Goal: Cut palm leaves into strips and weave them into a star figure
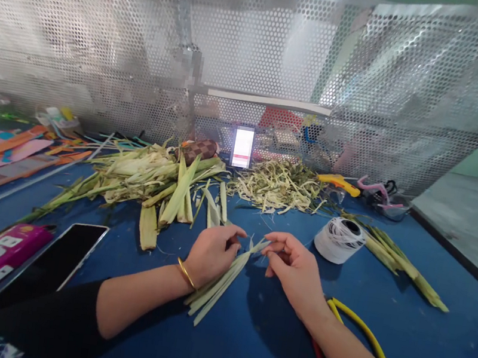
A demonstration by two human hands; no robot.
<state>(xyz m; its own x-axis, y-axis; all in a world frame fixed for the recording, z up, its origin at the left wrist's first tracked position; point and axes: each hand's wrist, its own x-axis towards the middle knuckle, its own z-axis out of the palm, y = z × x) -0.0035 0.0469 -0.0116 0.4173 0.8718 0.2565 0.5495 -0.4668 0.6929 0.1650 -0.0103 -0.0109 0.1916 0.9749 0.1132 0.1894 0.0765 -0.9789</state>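
Observation:
My left hand (212, 253), with a gold bangle at its wrist, is closed with thumb and fingers pinched at the upper end of a bundle of pale green plant strips (221, 292). The strips' lower ends fan out towards me over the blue table (248, 350). My right hand (290, 269) pinches the thin tips of the same strips from the right side. Fine fibres stick out between the two hands. Right of my right hand stands a spool of white string (337, 243).
Piles of husk-like leaves (139, 178) and shredded strips (278, 186) lie at the back, before a perforated metal screen (260, 43). Left are a phone (53, 264) and a magenta tissue pack (4, 254). Right are green stalks (410, 270), a yellow-handled tool (340, 184) and a yellow ring (367, 329).

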